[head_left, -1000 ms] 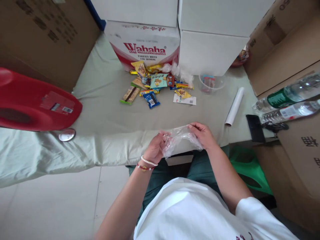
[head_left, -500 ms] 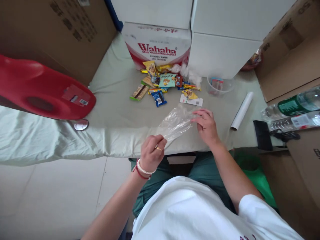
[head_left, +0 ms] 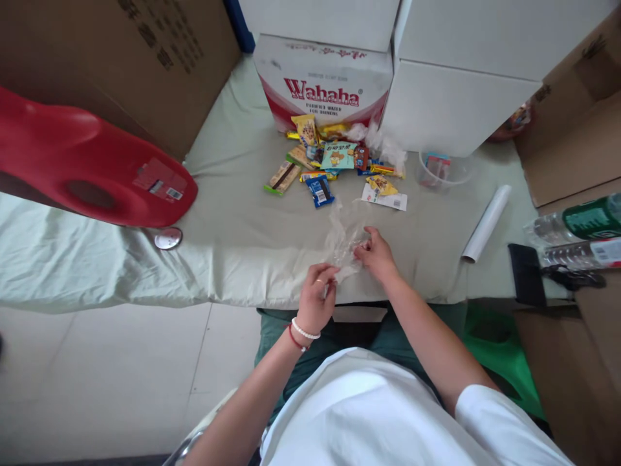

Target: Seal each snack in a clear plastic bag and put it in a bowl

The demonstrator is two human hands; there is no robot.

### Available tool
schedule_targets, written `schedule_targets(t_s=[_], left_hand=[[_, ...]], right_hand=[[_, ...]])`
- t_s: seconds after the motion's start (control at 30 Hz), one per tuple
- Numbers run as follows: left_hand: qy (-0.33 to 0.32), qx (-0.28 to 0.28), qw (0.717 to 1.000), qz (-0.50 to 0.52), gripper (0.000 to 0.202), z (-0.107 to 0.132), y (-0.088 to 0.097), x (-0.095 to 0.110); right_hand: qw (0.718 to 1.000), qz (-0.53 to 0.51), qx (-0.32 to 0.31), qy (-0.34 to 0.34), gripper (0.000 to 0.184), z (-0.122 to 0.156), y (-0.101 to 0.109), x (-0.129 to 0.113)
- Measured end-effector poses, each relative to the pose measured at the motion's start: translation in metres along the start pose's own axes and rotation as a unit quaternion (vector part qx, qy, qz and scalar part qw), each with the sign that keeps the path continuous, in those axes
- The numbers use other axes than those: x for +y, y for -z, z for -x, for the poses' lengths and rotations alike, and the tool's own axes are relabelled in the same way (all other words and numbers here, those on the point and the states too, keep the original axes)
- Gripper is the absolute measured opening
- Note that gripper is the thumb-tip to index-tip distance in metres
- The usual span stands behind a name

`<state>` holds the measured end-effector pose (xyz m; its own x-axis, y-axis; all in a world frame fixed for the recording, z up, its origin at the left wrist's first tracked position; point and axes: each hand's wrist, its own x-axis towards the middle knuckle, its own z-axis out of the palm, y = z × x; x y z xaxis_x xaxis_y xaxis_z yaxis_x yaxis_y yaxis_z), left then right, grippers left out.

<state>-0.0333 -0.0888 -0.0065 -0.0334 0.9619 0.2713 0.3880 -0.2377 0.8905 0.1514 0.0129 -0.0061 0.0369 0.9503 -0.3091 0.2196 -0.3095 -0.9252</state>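
A clear plastic bag (head_left: 342,236) lies crumpled over the near part of the cloth-covered table (head_left: 242,259), between my two hands. My left hand (head_left: 317,294) pinches its near left edge, fingers closed. From the right, my right hand (head_left: 374,254) grips the bag with thumb and fingers. Just beyond the bag is a heap of wrapped snacks: a blue packet (head_left: 319,191), a green-ended bar (head_left: 282,178), a light green packet (head_left: 338,156) and several yellow ones. A yellow packet (head_left: 381,185) rests on a white card (head_left: 394,199).
Behind the snacks stands a Wahaba-style water carton (head_left: 325,81) beside white boxes (head_left: 446,97). A round clear tub (head_left: 446,173), a white roll (head_left: 486,223), a black phone-like slab (head_left: 527,274) and plastic bottles (head_left: 589,217) are at right. A red jug (head_left: 97,165) and round disc (head_left: 168,238) are left.
My hands have come closer together, and the bag, stretched out between them before, is now bunched up. The right hand has moved left and nearer to me. The view has shifted slightly.
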Motion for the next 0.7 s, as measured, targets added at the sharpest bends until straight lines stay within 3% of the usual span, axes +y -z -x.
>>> schedule_targets(t_s=[0.07, 0.13, 0.2, 0.27, 0.33, 0.43, 0.5, 0.6, 0.7], left_hand=[[0.119, 0.089, 0.986, 0.071, 0.023, -0.006, 0.009, -0.008], [0.24, 0.167, 0.95, 0.114, 0.025, -0.012, 0.025, -0.02], [0.307, 0.204, 0.925, 0.089, 0.028, -0.017, 0.042, -0.027], [0.291, 0.217, 0.932, 0.001, 0.026, -0.024, 0.053, -0.024], [0.206, 0.22, 0.947, -0.108, 0.023, -0.033, 0.054, -0.011], [0.055, 0.163, 0.959, -0.227, 0.031, -0.051, 0.034, 0.013], [0.023, 0.077, 0.958, -0.275, 0.045, -0.065, 0.016, 0.019], [0.102, -0.039, 0.964, -0.243, 0.026, -0.085, 0.001, 0.006], [0.181, -0.072, 0.979, -0.053, 0.018, -0.098, 0.004, -0.016]], right_hand=[[0.998, -0.048, 0.014, -0.023, 0.059, -0.007, -0.003, -0.002], [0.995, -0.091, 0.027, -0.032, 0.052, -0.009, -0.001, -0.001], [0.993, -0.109, 0.031, -0.028, 0.046, -0.007, 0.003, 0.001], [0.994, -0.106, 0.03, -0.014, 0.042, -0.003, 0.005, 0.002], [0.996, -0.087, 0.031, 0.004, 0.04, 0.003, 0.004, 0.002], [0.998, -0.027, 0.022, 0.044, 0.037, 0.012, 0.001, -0.003], [0.996, 0.027, 0.013, 0.079, 0.038, 0.016, 0.002, -0.008], [0.986, 0.106, 0.032, 0.126, 0.041, 0.016, 0.015, -0.01], [0.978, 0.152, 0.071, 0.127, 0.042, 0.013, 0.039, -0.002]])
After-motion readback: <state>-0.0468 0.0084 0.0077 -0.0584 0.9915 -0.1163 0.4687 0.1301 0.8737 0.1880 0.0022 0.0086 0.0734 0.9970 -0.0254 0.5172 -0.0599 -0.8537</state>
